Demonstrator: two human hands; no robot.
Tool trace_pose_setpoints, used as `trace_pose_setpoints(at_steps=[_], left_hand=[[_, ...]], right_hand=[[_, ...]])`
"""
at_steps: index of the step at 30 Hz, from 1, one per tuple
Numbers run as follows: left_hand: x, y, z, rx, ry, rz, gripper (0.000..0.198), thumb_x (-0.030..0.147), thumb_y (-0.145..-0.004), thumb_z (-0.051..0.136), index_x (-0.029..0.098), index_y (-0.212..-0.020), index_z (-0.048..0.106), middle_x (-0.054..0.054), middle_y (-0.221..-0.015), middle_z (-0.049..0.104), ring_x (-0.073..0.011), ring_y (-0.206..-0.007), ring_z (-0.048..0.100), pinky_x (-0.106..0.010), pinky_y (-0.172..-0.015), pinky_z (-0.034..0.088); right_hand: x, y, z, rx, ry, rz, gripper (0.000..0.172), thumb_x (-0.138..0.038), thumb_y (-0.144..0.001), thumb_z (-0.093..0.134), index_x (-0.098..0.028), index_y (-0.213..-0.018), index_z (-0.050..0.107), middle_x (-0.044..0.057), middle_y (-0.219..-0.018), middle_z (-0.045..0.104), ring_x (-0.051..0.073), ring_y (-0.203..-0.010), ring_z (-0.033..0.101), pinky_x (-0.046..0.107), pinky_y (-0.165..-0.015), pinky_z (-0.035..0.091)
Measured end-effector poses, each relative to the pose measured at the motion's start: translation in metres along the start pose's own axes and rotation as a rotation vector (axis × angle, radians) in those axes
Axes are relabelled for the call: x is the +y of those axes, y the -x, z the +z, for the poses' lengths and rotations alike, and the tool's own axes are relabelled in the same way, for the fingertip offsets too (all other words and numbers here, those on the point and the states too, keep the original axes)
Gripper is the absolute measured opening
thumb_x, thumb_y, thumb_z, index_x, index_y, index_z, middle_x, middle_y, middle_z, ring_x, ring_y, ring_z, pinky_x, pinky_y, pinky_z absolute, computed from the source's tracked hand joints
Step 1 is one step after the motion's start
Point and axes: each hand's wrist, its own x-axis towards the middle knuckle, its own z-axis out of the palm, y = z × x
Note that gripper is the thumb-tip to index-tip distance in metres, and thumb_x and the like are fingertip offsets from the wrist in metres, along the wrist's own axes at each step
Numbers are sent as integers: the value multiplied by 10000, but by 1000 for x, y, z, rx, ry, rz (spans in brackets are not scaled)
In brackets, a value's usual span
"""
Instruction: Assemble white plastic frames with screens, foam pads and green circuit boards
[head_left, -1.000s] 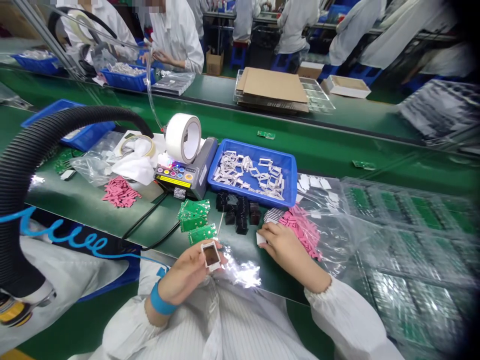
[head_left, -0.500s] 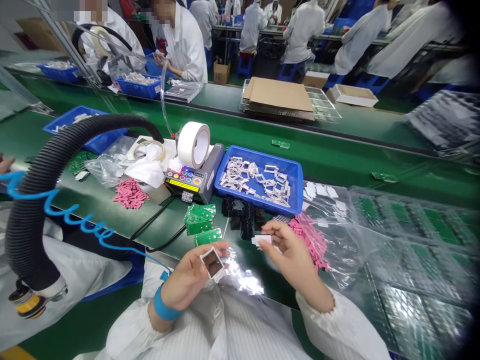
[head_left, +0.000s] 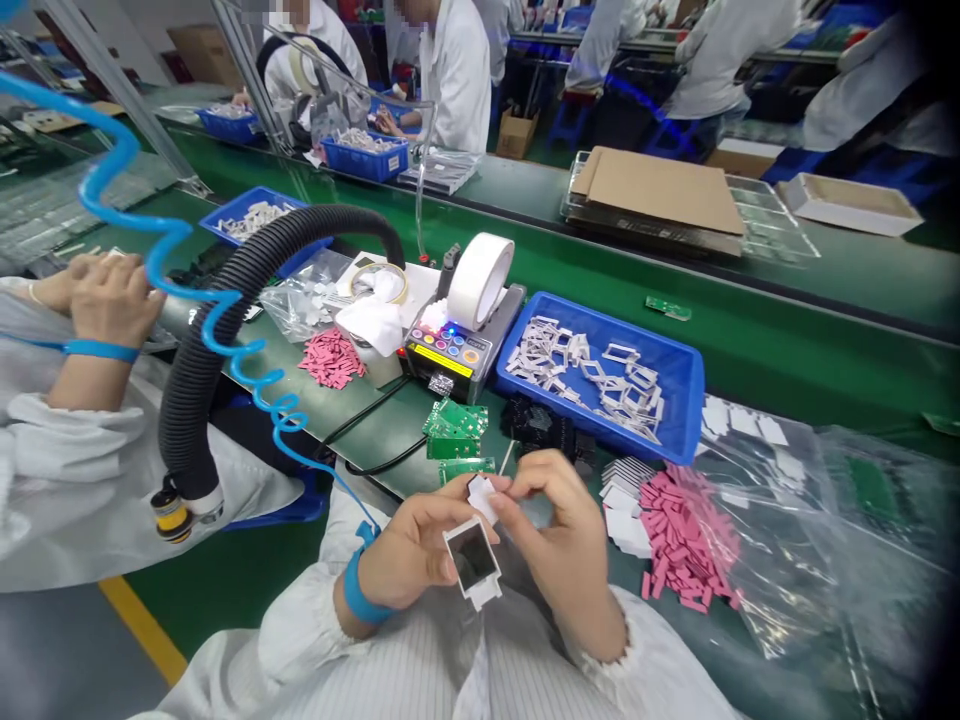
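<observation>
Above the tabletop, my left grip clenches a white rectangular frame with a dark window, light and stiff-looking, thin enough to want holding by its edges. Just above it, my right grip pinches a small white pad, flimsy by the look of it, while green circuit boards lie ahead.

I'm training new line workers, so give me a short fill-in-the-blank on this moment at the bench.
The wristband on the left wrist is ____. The left hand holds a white frame with a ____ centre. The right hand pinches a small white piece, and pink strips lie to its ____. The white tape roll sits on a ____.

Missing words: blue; dark; right; tape dispenser.
</observation>
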Motion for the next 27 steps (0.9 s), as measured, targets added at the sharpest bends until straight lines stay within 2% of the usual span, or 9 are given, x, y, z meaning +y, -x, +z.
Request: trace_pose_setpoints(at_steps=[1,5,6,10,15,20,22,25,27], left_hand=[[1,1,-1,-3,5,-15,393,524,-554,779,223,-806,753,-113,-1177,577,-312,-1116,517,-446,-954,393],[2,0,-1,-60,-4,-53,405,499,-525,804,205,-798,744,-101,-1052,562,-273,-978,549,-403,-848,445],[1,0,-1,-56,-10,-44,398,493,-538,799,204,-805,743,-97,-1042,552,-264,-968,547,-392,-841,446],[1,0,1,-2,-8,-15,363,470,-584,783,214,-837,738,-80,-1024,539,-247,-1020,528,-339,-860,428],[0,0,2,6,-41,-42,371,470,-582,786,202,-833,735,-91,-1036,561,-270,-1079,525,-348,-892,417],[1,-1,-2,72,15,-3,385,491,-608,763,199,-856,727,-112,-1190,576,-308,-1147,520,-427,-953,409],[4,1,-6,66,34,-4,382,474,-618,763,202,-885,732,-120,-1276,549,-330,-1206,495,-470,-1024,360],[5,3,-10,24,55,-24,379,454,-636,759,190,-907,735,-135,-1300,542,-357,-1224,492,-509,-1048,339],[4,3,-11,-7,98,-33,384,439,-651,754,185,-937,729,-137,-1311,538,-352,-1215,505,-509,-1043,350]], right_hand=[[-2,-3,-4,2,116,-96,55,-246,-765,659,-212,-778,618,25,-786,607,159,-749,595,303,-644,506],[-7,-7,-10,-227,233,-285,183,-196,-847,579,-249,-1003,659,45,-931,684,176,-860,644,339,-732,530],[-7,-6,-10,-234,238,-312,188,-178,-854,570,-253,-997,666,39,-916,702,175,-839,657,345,-731,533],[-2,2,-3,-98,254,-386,240,-110,-830,581,-265,-986,678,33,-944,728,176,-814,675,375,-768,529],[-1,0,1,-131,148,-185,92,-154,-816,605,-228,-798,657,20,-844,685,155,-780,652,288,-674,530],[-5,7,-13,-107,166,-154,114,-193,-861,532,-214,-770,597,35,-866,578,155,-809,589,284,-697,496],[3,16,-20,-201,189,-97,122,-205,-873,510,-210,-768,571,33,-852,563,147,-782,579,271,-678,492],[32,30,-25,-447,330,-7,159,-171,-861,488,-204,-723,560,15,-775,560,129,-667,565,241,-590,473],[52,38,-24,-487,420,29,182,-159,-848,477,-195,-690,559,20,-730,549,141,-626,551,255,-560,459]])
